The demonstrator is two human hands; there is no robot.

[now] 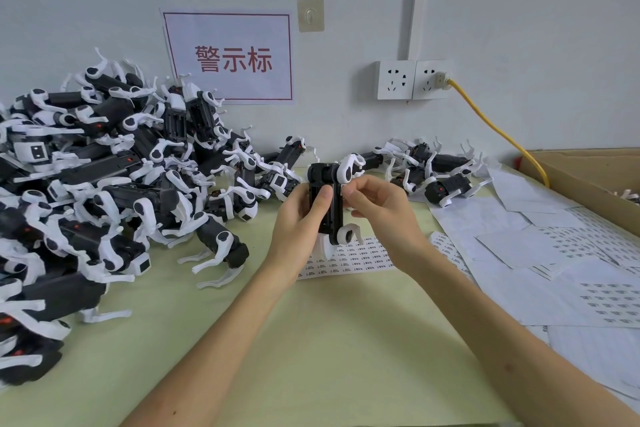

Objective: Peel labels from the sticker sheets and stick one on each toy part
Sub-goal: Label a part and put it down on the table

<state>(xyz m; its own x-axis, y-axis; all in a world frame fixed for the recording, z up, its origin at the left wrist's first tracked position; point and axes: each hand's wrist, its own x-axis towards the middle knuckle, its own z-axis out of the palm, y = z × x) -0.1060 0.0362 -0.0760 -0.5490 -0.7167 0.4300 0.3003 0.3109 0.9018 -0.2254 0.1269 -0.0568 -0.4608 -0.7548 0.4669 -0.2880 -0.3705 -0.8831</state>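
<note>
A black toy part (333, 204) with white legs stands upright above the table's middle. My left hand (300, 222) grips its body, thumb lying up the front. My right hand (379, 208) has its fingertips curled against the part's right edge; whether they pinch a label I cannot tell. Under the part lies a sticker sheet (349, 258) printed with rows of small labels. At the left rises a big heap of toy parts (104, 184). A smaller group of toy parts (429, 170) lies by the wall at the right.
Used backing sheets and more sticker sheets (561, 253) cover the right of the green table (311, 340). A cardboard box (588, 177) stands at the far right. A yellow cable (502, 132) runs from the wall socket (412, 80). A red-framed sign (230, 57) hangs behind.
</note>
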